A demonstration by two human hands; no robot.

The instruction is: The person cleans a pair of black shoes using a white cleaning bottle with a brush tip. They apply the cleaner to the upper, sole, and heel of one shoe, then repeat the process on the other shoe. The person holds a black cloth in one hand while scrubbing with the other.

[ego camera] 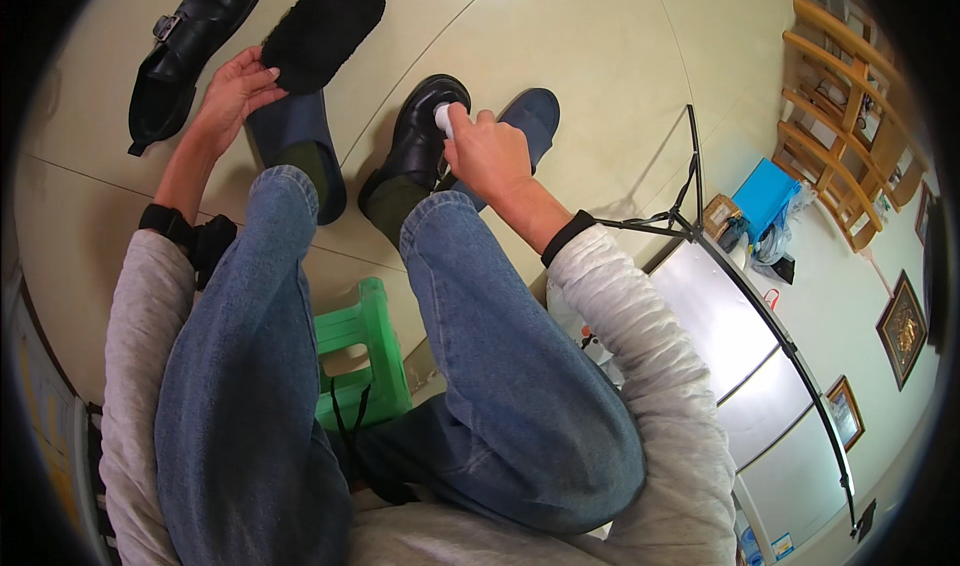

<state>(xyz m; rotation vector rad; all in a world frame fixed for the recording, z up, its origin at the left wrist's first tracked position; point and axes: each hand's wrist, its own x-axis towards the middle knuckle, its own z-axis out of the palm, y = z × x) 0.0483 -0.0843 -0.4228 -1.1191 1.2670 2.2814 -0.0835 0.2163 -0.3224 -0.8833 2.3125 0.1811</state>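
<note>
My left hand (244, 89) grips the lower edge of a fuzzy black oval pad (326, 33), over the toe of a dark blue slipper (304, 127) on one foot. A white object (444, 119), perhaps a small bottle, is in my right hand (487, 149), against the toe of a black leather shoe (420, 115) worn on the other foot. Part of it is hidden by my fingers. Beside my right hand lies a second dark blue slipper (534, 115). A black leather buckle shoe (172, 78) rests on the floor at the upper left.
Under my legs is a green plastic stool (386, 348). A black metal stand (697, 224) with a long pole is at the right, near a white refrigerator-like cabinet (720, 326). Beyond are a blue box (761, 194), plastic bags (776, 239) and a wooden rack (847, 123).
</note>
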